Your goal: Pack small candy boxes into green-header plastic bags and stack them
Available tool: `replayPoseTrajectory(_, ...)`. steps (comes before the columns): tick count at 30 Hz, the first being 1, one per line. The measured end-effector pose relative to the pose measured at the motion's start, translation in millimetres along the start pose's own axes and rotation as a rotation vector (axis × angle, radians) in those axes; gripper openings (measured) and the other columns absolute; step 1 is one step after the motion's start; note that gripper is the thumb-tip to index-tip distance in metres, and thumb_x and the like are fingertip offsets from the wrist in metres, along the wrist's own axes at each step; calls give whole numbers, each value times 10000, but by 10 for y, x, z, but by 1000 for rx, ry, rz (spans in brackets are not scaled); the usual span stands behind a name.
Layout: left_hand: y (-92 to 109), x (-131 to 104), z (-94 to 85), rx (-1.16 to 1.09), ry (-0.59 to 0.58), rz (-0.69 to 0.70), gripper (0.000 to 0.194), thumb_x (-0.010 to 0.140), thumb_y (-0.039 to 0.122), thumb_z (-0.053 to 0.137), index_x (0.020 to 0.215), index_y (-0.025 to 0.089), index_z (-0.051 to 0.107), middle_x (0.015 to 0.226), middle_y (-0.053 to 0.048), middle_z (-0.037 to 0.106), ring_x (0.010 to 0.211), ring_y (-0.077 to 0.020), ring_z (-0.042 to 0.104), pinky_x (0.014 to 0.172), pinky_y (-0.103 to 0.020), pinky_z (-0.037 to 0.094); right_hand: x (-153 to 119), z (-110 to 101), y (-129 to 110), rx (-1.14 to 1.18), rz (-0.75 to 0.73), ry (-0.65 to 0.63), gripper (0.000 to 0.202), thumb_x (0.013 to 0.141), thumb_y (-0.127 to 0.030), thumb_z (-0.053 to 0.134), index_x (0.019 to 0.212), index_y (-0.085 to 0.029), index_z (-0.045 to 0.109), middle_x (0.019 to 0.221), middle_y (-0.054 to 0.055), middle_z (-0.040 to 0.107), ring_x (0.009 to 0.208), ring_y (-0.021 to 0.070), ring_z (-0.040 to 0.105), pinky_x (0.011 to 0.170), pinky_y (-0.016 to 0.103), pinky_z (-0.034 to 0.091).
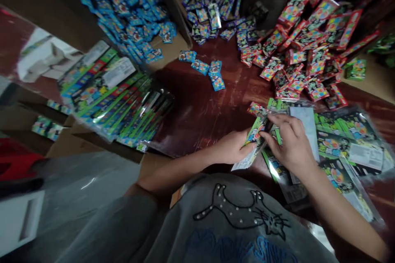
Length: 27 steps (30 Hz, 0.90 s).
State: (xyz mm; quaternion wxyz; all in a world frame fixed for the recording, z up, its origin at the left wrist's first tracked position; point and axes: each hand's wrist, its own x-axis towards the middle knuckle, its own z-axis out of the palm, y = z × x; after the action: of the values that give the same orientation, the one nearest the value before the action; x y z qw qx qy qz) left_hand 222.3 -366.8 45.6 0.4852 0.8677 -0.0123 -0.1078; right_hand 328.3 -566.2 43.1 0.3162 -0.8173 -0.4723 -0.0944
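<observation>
My left hand point(239, 146) is wrapped round the lower part of a green and black printed bag point(255, 134), which is tilted in front of my body. At the bag's upper end, my right hand point(288, 139) pinches its edge between thumb and fingers. A small red packet point(254, 108) shows at the top of the bag; whether it is inside the opening I cannot tell. Beneath and beside my right hand lie flat green and black bags point(331, 148) in clear plastic.
Blue packets point(132, 16) spill from a carton at the upper left, with several loose blue ones point(200, 67) on the dark red table point(191, 107). Purple packets point(212, 0) and red packets point(308, 41) are heaped behind. A fanned stack of filled bags point(114, 94) lies left.
</observation>
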Motion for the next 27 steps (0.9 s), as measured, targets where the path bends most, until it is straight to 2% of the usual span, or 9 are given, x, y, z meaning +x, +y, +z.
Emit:
replayPoseTrajectory(2,-32,-130,-95,104,-79,-29,301,1051,286,533,1287,172,681,1062,-110,800,917,-254,768,814,-356,584,94,-8,-39,83,-84,-113,415,1029,-285,701,1424,-241,581,1234,129,715,1174,311,708,1007,503,616)
replayPoseTrajectory(5,-71,-264,-192,181,-145,-51,269,1062,274,522,1238,173,699,1005,-88,799,877,-229,755,785,-314,547,198,12,-126,217,-94,-267,205,1032,-325,707,1201,-246,623,1130,88,706,1078,261,719,948,441,625)
replayPoseTrajectory(7,-95,-320,-245,180,-160,-25,267,1061,259,513,1232,177,701,1005,-83,798,877,-221,749,784,-306,535,267,35,-168,280,-88,-301,225,1012,-378,736,1145,-247,610,1133,87,688,1085,257,708,946,429,615)
replayPoseTrajectory(11,-138,-399,-351,150,-143,13,288,1050,252,500,1247,177,696,993,-80,785,853,-211,726,778,-314,523,416,65,-222,238,-82,-263,409,964,-514,771,1210,-236,601,1135,107,710,1080,288,700,916,435,595)
replayPoseTrajectory(16,-254,-520,-424,-22,-61,-64,297,1015,299,545,1231,175,706,919,-46,762,798,-183,689,758,-306,525,581,67,-361,147,-133,-432,272,1055,-445,663,902,-221,645,863,55,735,847,235,729,843,407,575)
replayPoseTrajectory(19,-370,-614,-395,-245,-54,-84,479,894,432,777,1294,186,687,1130,-71,785,984,-219,728,882,-348,571,665,54,-408,336,-227,-664,164,1078,-364,632,1030,-232,717,1087,53,804,1126,242,768,1033,460,569)
replayPoseTrajectory(22,-457,-684,-327,-400,-9,-201,658,710,456,950,1242,165,697,1146,-92,795,991,-245,741,873,-367,598,703,75,-372,499,-251,-820,192,1056,-369,662,1208,-270,727,1445,59,723,1428,269,644,1193,557,497)
replayPoseTrajectory(24,-482,-698,-291,-473,101,-255,518,765,456,905,1155,163,733,1062,-77,810,927,-230,748,831,-353,602,673,144,-347,488,-165,-737,205,1054,-416,654,1170,-272,741,1495,84,695,1448,294,627,1227,609,457)
replayPoseTrajectory(27,-500,-672,-260,-528,382,-282,364,893,466,774,1109,173,775,1064,-69,824,946,-226,762,854,-344,603,521,371,-397,437,169,-407,365,1061,-536,605,1295,-270,696,1416,132,734,1322,290,704,1165,570,519)
